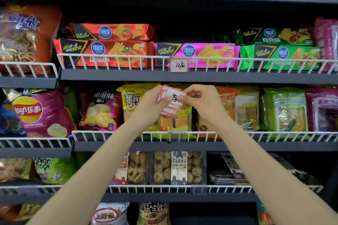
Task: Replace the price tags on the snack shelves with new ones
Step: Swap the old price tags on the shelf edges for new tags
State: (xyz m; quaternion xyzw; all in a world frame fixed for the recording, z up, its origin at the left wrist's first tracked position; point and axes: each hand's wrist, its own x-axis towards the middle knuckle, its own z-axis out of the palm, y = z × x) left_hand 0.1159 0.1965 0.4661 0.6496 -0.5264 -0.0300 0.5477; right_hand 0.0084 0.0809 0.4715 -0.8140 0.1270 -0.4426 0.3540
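My left hand (152, 103) holds a small stack of red-bordered white price tags (171, 101) in front of the middle snack shelf. My right hand (198, 99) pinches the top tag of that stack at its right edge; that tag has black handwriting on it. One red-bordered tag reading "12" (179, 65) hangs on the white wire rail (117, 56) of the shelf above, in front of a pink chip box. The wire rail (182, 134) below my hands carries a small clear clip with no tag in it.
Dark shelves with white wire rails hold snack bags and boxes: red, pink and green chip boxes (113, 52) above, a Lay's bag (42, 113) at the left, cookie trays (179, 168) below. My forearms reach up from the lower corners.
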